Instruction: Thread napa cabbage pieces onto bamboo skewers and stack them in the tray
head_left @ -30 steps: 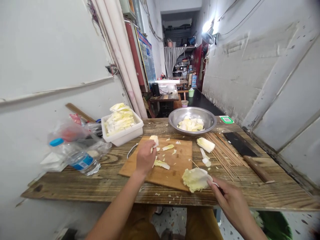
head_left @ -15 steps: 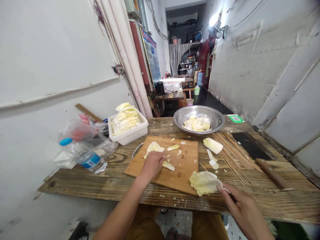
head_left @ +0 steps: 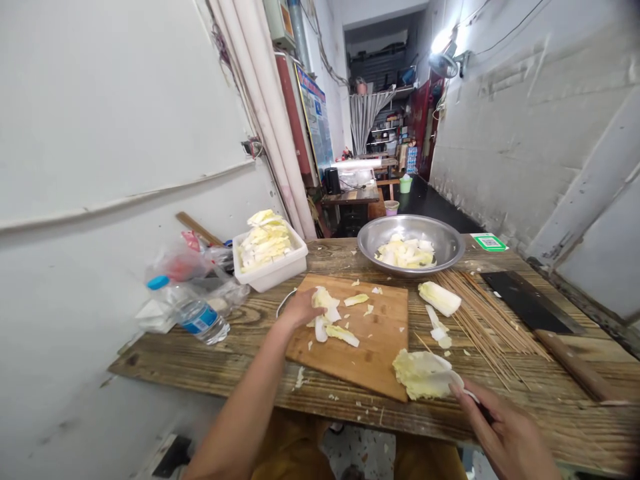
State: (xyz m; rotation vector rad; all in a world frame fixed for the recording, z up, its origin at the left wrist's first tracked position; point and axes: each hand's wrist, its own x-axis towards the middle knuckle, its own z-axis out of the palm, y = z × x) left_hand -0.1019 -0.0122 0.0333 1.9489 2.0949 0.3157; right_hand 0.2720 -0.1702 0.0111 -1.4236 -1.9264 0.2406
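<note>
My left hand is at the left side of the wooden cutting board, its thumb and fingers closed on pale cabbage leaf pieces. Part of those pieces is hidden by the fingers. Smaller yellow-white strips lie beside them on the board. My right hand pinches the white stem end of a larger cabbage leaf, held flat over the board's near right corner. A dark patch shows within the right hand, too unclear to name.
A metal bowl and a white tub hold cabbage pieces. Right of the board lie a small cabbage heart, wooden skewers and a cleaver. A water bottle and plastic bags are at left.
My left hand has shifted left across the leaf pieces, uncovering more of them. My right hand still holds its leaf. The whole view has swung slightly left.
</note>
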